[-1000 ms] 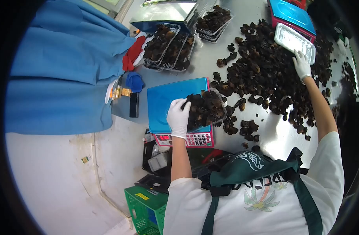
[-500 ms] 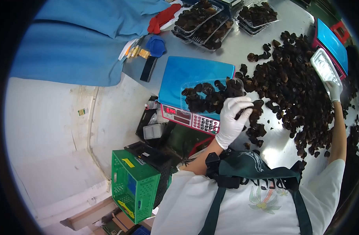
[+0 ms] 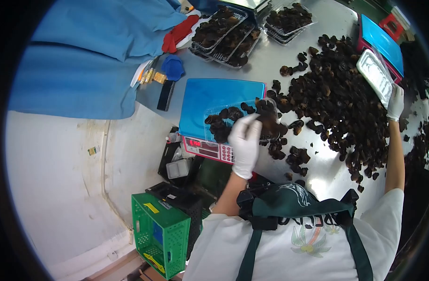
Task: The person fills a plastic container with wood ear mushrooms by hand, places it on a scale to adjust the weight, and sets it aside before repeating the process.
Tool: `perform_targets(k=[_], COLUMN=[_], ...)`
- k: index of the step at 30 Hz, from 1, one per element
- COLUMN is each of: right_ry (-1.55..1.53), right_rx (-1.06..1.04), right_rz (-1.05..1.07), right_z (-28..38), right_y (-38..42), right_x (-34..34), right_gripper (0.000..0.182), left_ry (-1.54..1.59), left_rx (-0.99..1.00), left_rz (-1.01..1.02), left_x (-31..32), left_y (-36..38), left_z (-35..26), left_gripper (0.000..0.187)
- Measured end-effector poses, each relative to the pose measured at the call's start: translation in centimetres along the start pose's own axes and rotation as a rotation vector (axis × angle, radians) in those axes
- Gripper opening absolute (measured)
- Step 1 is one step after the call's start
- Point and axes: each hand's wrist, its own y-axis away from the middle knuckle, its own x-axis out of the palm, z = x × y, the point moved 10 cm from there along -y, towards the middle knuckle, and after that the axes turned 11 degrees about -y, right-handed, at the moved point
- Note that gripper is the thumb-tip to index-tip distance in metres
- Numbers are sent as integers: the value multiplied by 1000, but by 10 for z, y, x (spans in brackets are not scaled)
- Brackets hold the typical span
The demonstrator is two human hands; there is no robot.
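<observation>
My left hand, in a white glove, is over the near side of a clear tray of dark, curled pieces. Its fingers are smeared by motion, and whether they hold a piece cannot be made out. That tray rests on the blue-topped scale, whose red digits are lit. At the right, my gloved right hand grips the near end of an empty clear plastic tray, beside a second blue scale. A large heap of the dark pieces lies between my hands on the metal table.
Stacked filled trays and more filled trays stand at the back. A black phone-like object, blue cloth and red cloth lie at the left. Below are a green crate and a black crate.
My left hand has moved left and inward over the tray on the scale. The last digits on the display have changed. The view has shifted a little; my right hand still holds the empty tray.
</observation>
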Motion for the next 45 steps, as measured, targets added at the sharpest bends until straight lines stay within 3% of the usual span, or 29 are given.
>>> perform_targets(k=[3, 5, 7, 10, 13, 14, 17, 18, 19, 21, 23, 26, 29, 30, 31, 32, 35, 38, 41, 45], right_ry=[-170, -260, -290, -241, -298, -299, -307, -314, -324, -416, -465, -410, -439, -363, -380, -393, -433, -453, -489, -255], right_rx=[10, 32, 68, 94, 227, 256, 312, 307, 304, 385, 472, 564, 711, 770, 797, 824, 841, 852, 834, 717], right_rz=[-175, -156, -99, -94, -61, -50, 23, 14, 8, -37, -38, -64, -263, -221, -241, -268, -359, -359, -296, -171], right_z=[52, 79, 100, 122, 132, 137, 161, 174, 185, 200, 223, 208, 156, 149, 149, 148, 132, 133, 147, 166], right_y=[20, 44, 70, 116, 165, 181, 221, 226, 231, 242, 243, 262, 296, 302, 303, 305, 322, 333, 337, 343], right_x=[-51, -73, -90, -120, -140, -144, -145, -146, -146, -138, -129, -126, -143, -152, -163, -173, -193, -189, -176, -178], right_gripper=[11, 9, 7, 6, 5, 5, 3, 3, 3, 6, 10, 15, 18, 19, 19, 19, 19, 18, 13, 9], left_ry=[140, 94, -463, -1054, -828, -840, -469, -295, -42, 9, 75, 5, 138, -49, -98, -321, -631, -703, -885, -812], left_rx=[-104, -114, -105, 266, 162, 227, 140, 276, -13, -104, -141, 141, -185, 121, 126, 280, 624, 871, 1051, 1278], left_rz=[-98, -125, -71, -138, -246, -293, 3, 106, 455, 910, 1222, 1233, 1401, 1157, 1063, 1019, 773, 1011, 987, 966], left_x=[-40, -60, -73, -72, -92, -93, -54, -25, 22, 95, 139, 171, 162, 153, 146, 135, 135, 171, 199, 244], left_y=[-27, -37, -44, -37, -34, -29, -13, 0, 23, 92, 154, 194, 205, 186, 182, 169, 163, 198, 220, 198], left_z=[24, 42, 55, 25, 5, -11, -18, -19, 0, 4, -5, 1, 24, 32, 49, 36, 55, 48, 71, 97], left_gripper=[11, 13, 21, 28, 28, 25, 25, 25, 27, 46, 58, 59, 55, 45, 39, 38, 61, 68, 72, 62])
